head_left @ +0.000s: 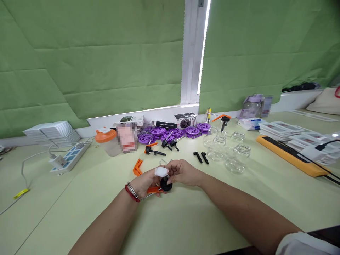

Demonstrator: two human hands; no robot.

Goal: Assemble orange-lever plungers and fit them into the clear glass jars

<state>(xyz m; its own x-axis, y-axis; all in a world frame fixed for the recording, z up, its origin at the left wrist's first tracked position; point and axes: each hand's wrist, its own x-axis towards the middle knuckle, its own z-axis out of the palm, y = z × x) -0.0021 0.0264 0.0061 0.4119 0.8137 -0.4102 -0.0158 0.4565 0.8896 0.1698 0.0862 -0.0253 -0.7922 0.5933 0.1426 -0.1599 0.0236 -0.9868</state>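
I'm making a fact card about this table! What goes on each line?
left hand: holds an orange piece and a black round part
right hand: fingers at the black round part; exact grip hidden
further back: purple wheel-shaped pieces
left side: orange-lidded cup, white power strip
right side: clear round containers

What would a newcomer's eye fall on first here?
Purple spoked discs heaped at the back of the table stand out most. Front and centre, the left hand and right hand meet around a round black part; clear containers sit beyond, to the right.
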